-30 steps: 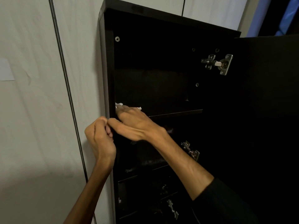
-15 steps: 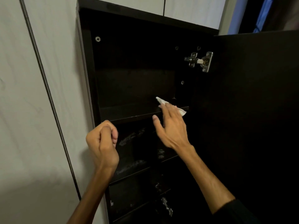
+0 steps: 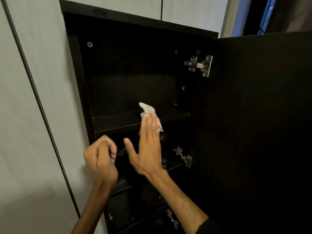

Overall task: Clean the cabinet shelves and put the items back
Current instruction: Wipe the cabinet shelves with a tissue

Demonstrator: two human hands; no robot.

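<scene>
Two hands worked at the open dark cabinet [image 3: 81, 68]. Right hand [image 3: 148, 147] pressed a white cloth [image 3: 148, 110] flat against the front edge of the top shelf [image 3: 116, 121], fingers straight, thumb spread wide. Left hand [image 3: 101, 159] hung curled in a fist near the cabinet's left edge, holding nothing visible.

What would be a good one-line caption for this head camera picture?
Right hand presses a white cloth on the dark cabinet's top shelf; left hand curled beside it.

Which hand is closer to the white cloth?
Right. The right hand presses the cloth on the shelf; the left hand is a fist below, apart.
</scene>
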